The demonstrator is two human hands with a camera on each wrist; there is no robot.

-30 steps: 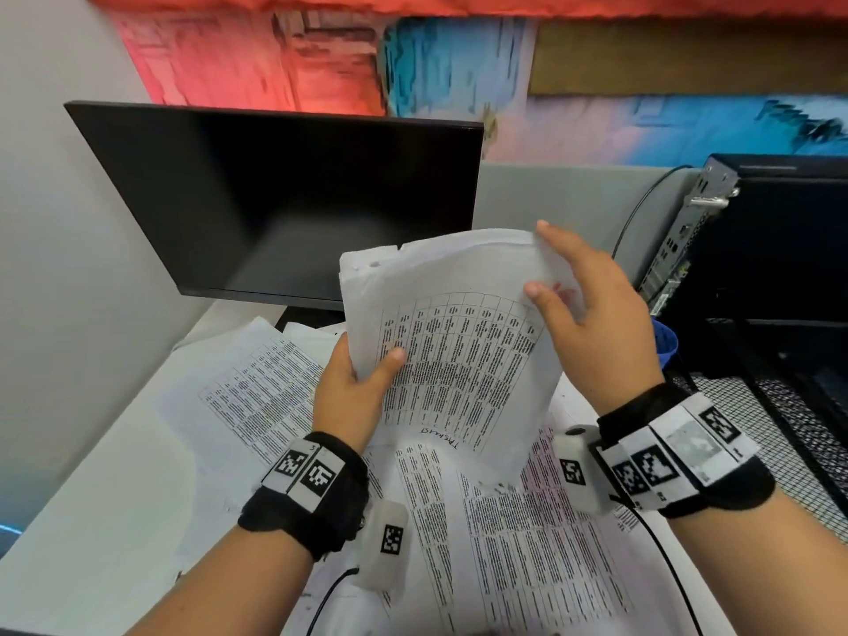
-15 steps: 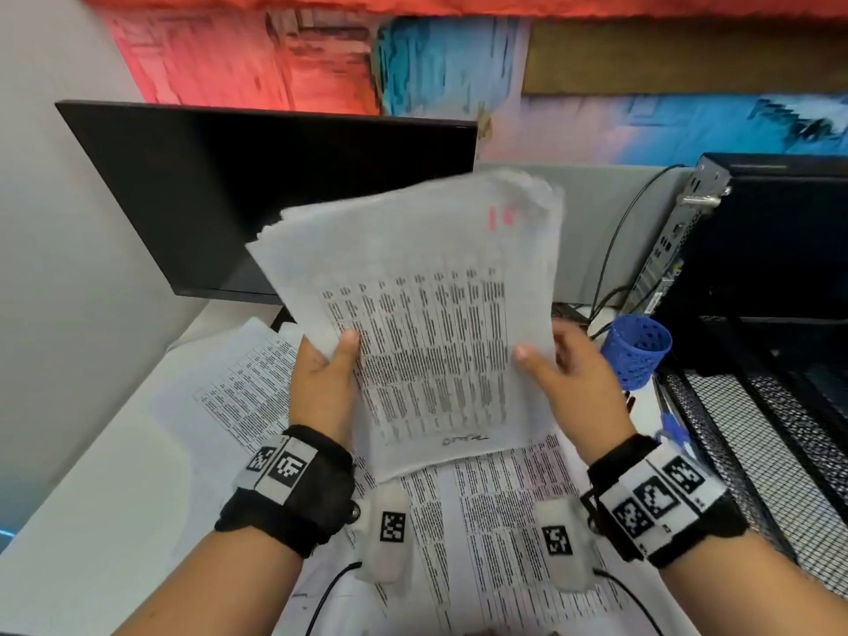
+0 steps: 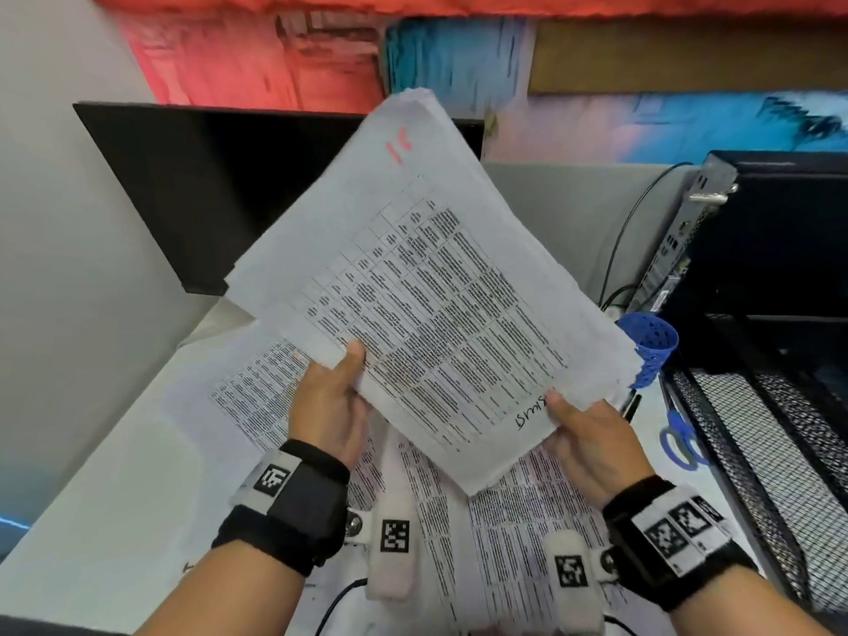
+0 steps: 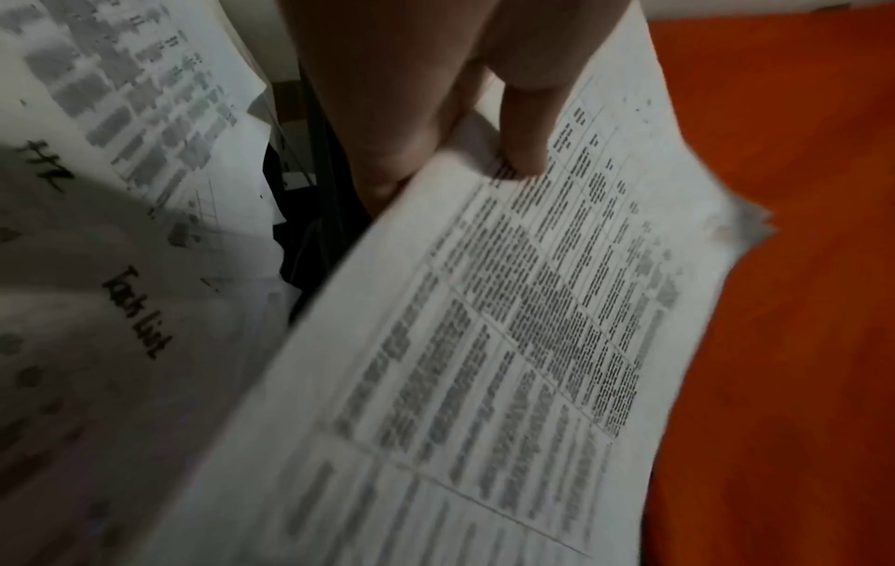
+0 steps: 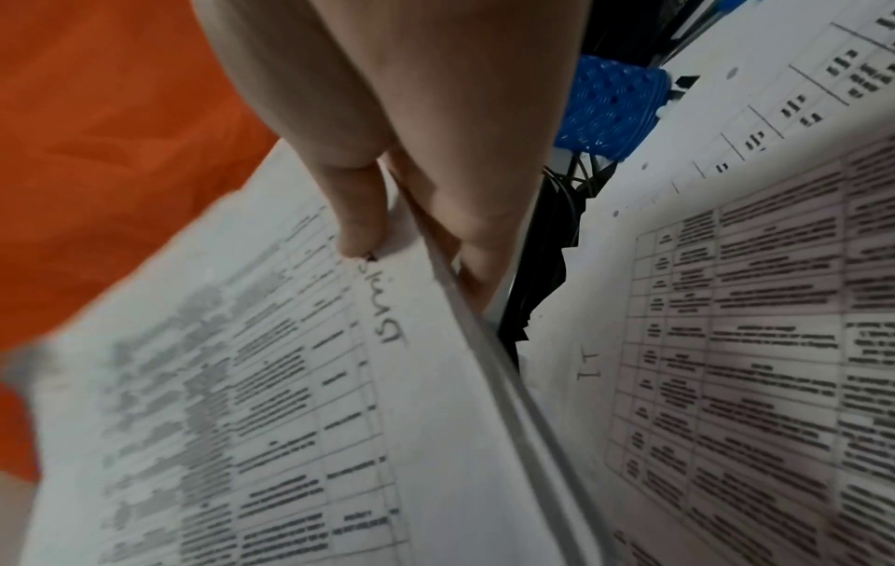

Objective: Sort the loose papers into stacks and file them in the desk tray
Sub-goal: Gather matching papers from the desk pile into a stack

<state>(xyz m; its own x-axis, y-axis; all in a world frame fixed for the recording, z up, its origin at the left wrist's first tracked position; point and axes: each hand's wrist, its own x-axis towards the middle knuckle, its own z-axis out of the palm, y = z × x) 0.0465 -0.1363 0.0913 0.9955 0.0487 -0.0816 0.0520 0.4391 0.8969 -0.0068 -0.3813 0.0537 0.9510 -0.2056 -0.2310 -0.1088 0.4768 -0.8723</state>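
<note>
A thick stack of printed table sheets (image 3: 426,286) is held up above the desk, tilted with its top corner toward the monitor; a red mark sits near that corner. My left hand (image 3: 332,397) pinches its left edge, thumb on top, fingers beneath (image 4: 525,153). My right hand (image 3: 580,424) pinches the lower right edge beside a handwritten word (image 5: 361,229). More loose printed sheets (image 3: 257,392) lie spread on the white desk under the stack. The black wire-mesh desk tray (image 3: 771,433) stands at the right.
A dark monitor (image 3: 220,195) stands behind the stack. A blue mesh pen cup (image 3: 654,344) and blue-handled scissors (image 3: 679,436) lie beside the tray. A black computer case (image 3: 775,231) with cables fills the back right. A grey partition wall bounds the left.
The stack has been turned clockwise, so its top corner now points up toward the monitor. My right hand has slid down to its lower right edge; my left hand keeps its grip.
</note>
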